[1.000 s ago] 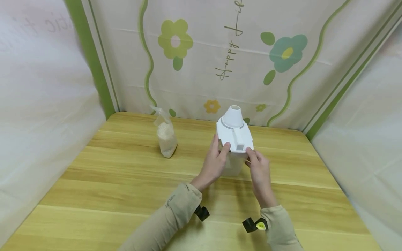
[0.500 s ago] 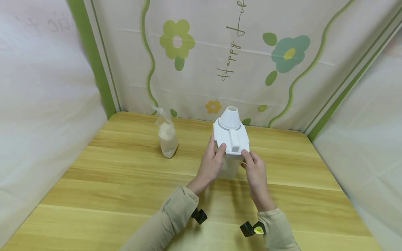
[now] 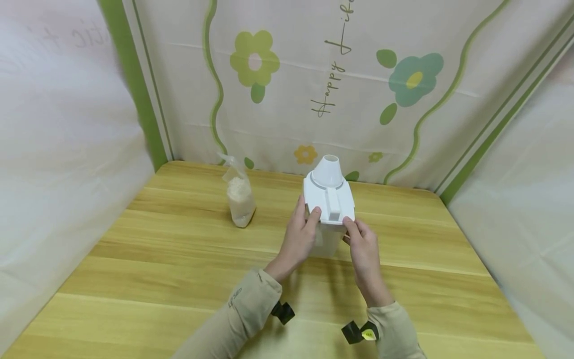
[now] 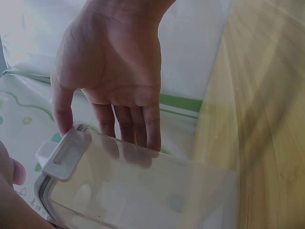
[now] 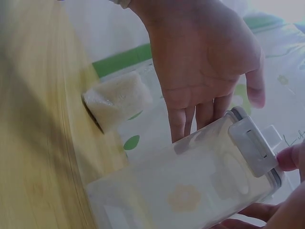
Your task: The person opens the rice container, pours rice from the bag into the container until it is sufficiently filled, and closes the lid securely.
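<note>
On one table (image 3: pixel 157 284), two hands (image 3: pixel 296 237) (image 3: pixel 364 254) gripping one container (image 3: pixel 331 199), one bag (image 3: pixel 239 199)

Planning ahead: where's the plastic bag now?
In the head view, the plastic bag stands on the table, left of the white-lidded container, near the patterned backdrop.

One container (image 3: pixel 329 207), one bag (image 3: pixel 240 198)

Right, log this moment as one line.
left grip: holds clear container | right grip: holds clear container | white lid: on top | plastic bag: left of clear container
</note>
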{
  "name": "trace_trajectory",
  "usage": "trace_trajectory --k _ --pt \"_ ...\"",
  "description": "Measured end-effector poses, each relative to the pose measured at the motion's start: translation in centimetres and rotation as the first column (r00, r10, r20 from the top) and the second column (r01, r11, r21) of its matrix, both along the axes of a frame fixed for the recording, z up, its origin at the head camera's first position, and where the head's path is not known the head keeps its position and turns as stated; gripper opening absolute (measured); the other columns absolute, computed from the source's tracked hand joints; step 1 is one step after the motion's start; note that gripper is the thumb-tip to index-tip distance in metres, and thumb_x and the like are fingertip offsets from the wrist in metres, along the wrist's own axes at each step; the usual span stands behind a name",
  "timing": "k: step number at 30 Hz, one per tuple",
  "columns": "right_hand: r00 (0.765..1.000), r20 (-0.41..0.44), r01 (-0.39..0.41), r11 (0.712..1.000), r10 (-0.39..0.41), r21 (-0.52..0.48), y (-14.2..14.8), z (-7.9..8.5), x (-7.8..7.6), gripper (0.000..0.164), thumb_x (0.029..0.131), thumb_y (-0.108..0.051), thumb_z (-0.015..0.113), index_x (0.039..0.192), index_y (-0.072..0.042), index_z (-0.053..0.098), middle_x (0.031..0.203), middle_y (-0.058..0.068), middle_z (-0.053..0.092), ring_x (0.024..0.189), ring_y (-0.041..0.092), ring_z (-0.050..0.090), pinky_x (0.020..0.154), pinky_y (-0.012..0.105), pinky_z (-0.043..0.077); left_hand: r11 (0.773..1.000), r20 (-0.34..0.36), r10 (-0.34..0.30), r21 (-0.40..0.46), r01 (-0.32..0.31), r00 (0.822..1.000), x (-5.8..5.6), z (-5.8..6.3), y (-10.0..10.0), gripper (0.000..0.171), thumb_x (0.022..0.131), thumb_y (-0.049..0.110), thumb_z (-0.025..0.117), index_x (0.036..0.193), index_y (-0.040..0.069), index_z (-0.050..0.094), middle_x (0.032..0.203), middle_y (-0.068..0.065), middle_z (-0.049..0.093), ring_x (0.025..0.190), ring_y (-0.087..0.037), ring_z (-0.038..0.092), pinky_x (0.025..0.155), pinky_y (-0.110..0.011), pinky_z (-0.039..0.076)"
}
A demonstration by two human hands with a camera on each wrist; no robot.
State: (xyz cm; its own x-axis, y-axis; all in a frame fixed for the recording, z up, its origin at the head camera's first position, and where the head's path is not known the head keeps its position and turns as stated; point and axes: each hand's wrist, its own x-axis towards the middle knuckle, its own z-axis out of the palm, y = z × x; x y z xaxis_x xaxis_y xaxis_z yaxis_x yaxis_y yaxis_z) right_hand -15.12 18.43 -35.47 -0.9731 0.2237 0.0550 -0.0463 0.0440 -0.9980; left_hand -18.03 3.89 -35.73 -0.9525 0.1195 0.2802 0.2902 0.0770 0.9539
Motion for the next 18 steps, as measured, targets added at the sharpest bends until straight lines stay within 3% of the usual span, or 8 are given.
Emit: trace_trajectory --k 9,18 --pt "0.999 0.033 -0.036 0.999 0.035 0.017 -0.6 0.3 0.6 0.044 0.103 -0.028 0.053 0.123 0.011 0.058 0.127 0.020 0.056 0.114 0.030 0.054 0.101 0.048 0.044 0.999 0.043 -0.034 -0.022 0.035 0.999 0.7 0.1 -1.8 0.066 0.106 0.036 0.041 0.157 0.005 0.013 0.160 -0.009 0.018 0.144 -0.018 0.015 0.117 -0.041 0.016" --pt "0.997 0.038 -0.073 0.997 0.073 -0.005 -1.0 0.2 1.7 0.040 0.104 -0.025 0.052 0.118 0.011 0.059 0.123 0.019 0.057 0.113 0.033 0.055 0.097 0.047 0.048 0.996 0.006 -0.094 0.000 0.094 0.996 1.4 -0.1 -3.6 0.062 0.107 0.033 0.039 0.157 0.006 0.015 0.159 -0.003 0.022 0.143 -0.012 0.017 0.116 -0.037 0.017"
